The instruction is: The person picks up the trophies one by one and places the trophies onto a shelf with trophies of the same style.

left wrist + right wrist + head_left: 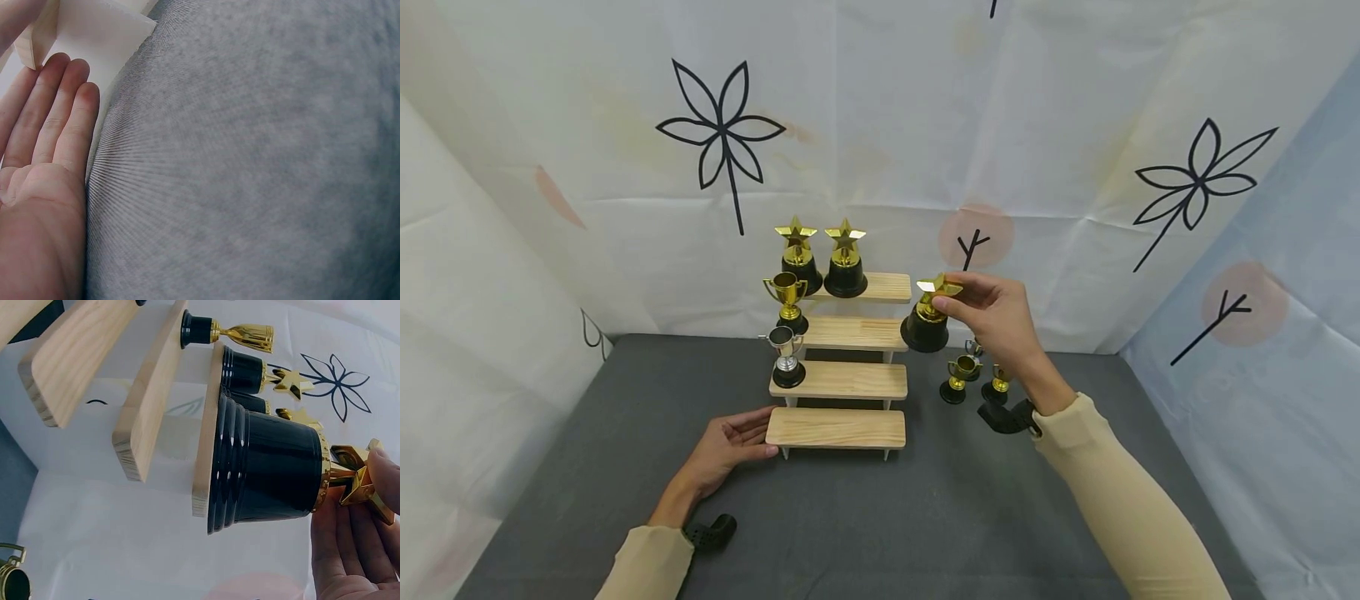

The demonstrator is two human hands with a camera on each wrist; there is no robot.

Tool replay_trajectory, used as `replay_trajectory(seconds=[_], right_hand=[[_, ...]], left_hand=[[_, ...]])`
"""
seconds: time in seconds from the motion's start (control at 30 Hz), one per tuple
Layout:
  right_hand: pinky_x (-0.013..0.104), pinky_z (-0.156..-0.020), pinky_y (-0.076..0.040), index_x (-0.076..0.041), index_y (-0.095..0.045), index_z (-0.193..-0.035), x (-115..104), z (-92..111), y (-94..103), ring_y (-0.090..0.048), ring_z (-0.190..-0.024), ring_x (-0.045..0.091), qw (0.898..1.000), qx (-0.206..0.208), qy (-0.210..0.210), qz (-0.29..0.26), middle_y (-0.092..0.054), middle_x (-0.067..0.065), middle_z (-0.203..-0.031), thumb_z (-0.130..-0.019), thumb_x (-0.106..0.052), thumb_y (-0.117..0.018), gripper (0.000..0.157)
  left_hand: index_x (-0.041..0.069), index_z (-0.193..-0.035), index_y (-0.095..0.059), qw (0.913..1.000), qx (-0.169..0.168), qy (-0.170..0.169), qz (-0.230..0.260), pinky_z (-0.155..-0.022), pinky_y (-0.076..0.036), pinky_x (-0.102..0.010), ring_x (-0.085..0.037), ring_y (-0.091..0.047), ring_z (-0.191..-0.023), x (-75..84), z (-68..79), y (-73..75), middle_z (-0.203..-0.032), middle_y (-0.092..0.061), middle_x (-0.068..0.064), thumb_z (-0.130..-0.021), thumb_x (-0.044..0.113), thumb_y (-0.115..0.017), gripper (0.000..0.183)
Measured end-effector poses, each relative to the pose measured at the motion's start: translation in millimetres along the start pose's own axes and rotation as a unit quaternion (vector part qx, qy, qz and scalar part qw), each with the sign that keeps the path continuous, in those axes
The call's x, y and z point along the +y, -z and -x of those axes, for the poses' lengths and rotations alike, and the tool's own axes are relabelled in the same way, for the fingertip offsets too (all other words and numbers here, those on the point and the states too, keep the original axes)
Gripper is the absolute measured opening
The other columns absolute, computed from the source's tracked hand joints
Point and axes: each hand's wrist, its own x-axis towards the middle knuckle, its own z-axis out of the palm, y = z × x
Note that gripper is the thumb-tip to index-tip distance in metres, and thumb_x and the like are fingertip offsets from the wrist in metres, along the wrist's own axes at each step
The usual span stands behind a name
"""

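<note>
My right hand (996,312) pinches a gold star trophy (927,325) by its star, thumb on one side and fingers on the other. The trophy's black base (269,465) overlaps the top step's right end in the right wrist view. My left hand (726,446) rests at the left end of the bottom step (838,427) of a wooden display stand, its fingers (53,112) straight and the thumb near the front corner. Two gold star trophies (846,267) stand at the left of the top step. Below them are a gold cup trophy (788,296) and a silver cup trophy (786,354).
Several small cup trophies (957,379) stand on the grey table (1000,517) right of the stand, partly behind my right wrist. A white cloth backdrop (880,125) with leaf drawings hangs close behind the stand.
</note>
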Motion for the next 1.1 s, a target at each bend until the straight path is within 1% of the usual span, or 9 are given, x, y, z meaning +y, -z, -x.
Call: replay_trajectory(seconds=[0.17, 0.3, 0.43, 0.53, 0.67, 0.87, 1.1], right_hand=[[0.027, -0.088, -0.061, 0.008, -0.067, -0.126, -1, -7, -3.1, -0.071, -0.099, 0.012, 1.000, -0.001, -0.003, -0.004, -0.070, 0.019, -0.118, -0.091, 0.001, -0.075, 0.036], [0.025, -0.084, -0.060, 0.006, -0.068, -0.125, -4, -13, -5.6, -0.071, -0.098, 0.013, 1.000, 0.001, -0.001, -0.005, -0.071, 0.018, -0.117, -0.091, 0.000, -0.075, 0.036], [0.025, -0.084, -0.060, 0.006, -0.068, -0.125, -6, -17, -7.5, -0.071, -0.099, 0.013, 1.000, 0.003, 0.001, -0.005, -0.071, 0.016, -0.116, -0.091, -0.001, -0.076, 0.036], [0.027, -0.088, -0.060, 0.007, -0.068, -0.125, -6, -20, -8.8, -0.071, -0.100, 0.014, 1.000, 0.000, 0.005, -0.010, -0.071, 0.019, -0.116, -0.091, 0.000, -0.076, 0.036], [0.029, -0.088, -0.061, 0.008, -0.067, -0.125, -6, -24, -10.9, -0.070, -0.101, 0.015, 1.000, -0.003, 0.008, -0.017, -0.069, 0.023, -0.118, -0.090, 0.001, -0.075, 0.036], [0.029, -0.090, -0.060, 0.008, -0.066, -0.128, -7, -30, -15.0, -0.070, -0.102, 0.015, 1.000, -0.005, 0.001, -0.022, -0.068, 0.024, -0.120, -0.091, 0.001, -0.075, 0.039], [0.030, -0.091, -0.060, 0.011, -0.064, -0.127, -7, -36, -20.2, -0.069, -0.099, 0.013, 0.999, -0.010, 0.021, -0.033, -0.066, 0.029, -0.120, -0.091, 0.006, -0.073, 0.038]], left_hand=[[-0.017, -0.147, -0.038, 1.0000, 0.002, 0.002, 0.000, -0.102, -0.052, -0.028, -0.007, -0.061, -0.120, -0.4, -0.5, -0.1, -0.146, -0.042, -0.039, -0.082, -0.005, -0.081, 0.079], [-0.017, -0.147, -0.038, 1.0000, 0.001, 0.001, -0.001, -0.102, -0.052, -0.028, -0.007, -0.061, -0.120, -0.3, -0.6, -0.4, -0.146, -0.042, -0.039, -0.082, -0.005, -0.080, 0.079], [-0.016, -0.147, -0.038, 1.0000, 0.004, 0.002, -0.002, -0.102, -0.052, -0.027, -0.007, -0.061, -0.120, -0.4, -0.8, -0.5, -0.146, -0.042, -0.038, -0.082, -0.005, -0.081, 0.079], [-0.016, -0.147, -0.038, 1.0000, 0.006, 0.004, -0.002, -0.102, -0.052, -0.027, -0.007, -0.061, -0.119, -1.3, -1.0, -0.2, -0.146, -0.042, -0.038, -0.081, -0.005, -0.081, 0.079], [-0.016, -0.147, -0.039, 0.9999, 0.009, 0.006, -0.004, -0.102, -0.052, -0.027, -0.006, -0.061, -0.119, -2.4, -1.3, 0.2, -0.146, -0.042, -0.038, -0.081, -0.005, -0.081, 0.080], [-0.016, -0.147, -0.039, 0.9999, 0.008, 0.007, -0.001, -0.102, -0.052, -0.028, -0.007, -0.061, -0.119, -2.8, -1.6, 0.6, -0.146, -0.042, -0.038, -0.081, -0.006, -0.082, 0.080], [-0.016, -0.147, -0.039, 0.9999, 0.010, 0.012, -0.002, -0.102, -0.052, -0.028, -0.008, -0.061, -0.120, -2.4, -2.0, 0.5, -0.146, -0.043, -0.037, -0.080, -0.005, -0.082, 0.080]])
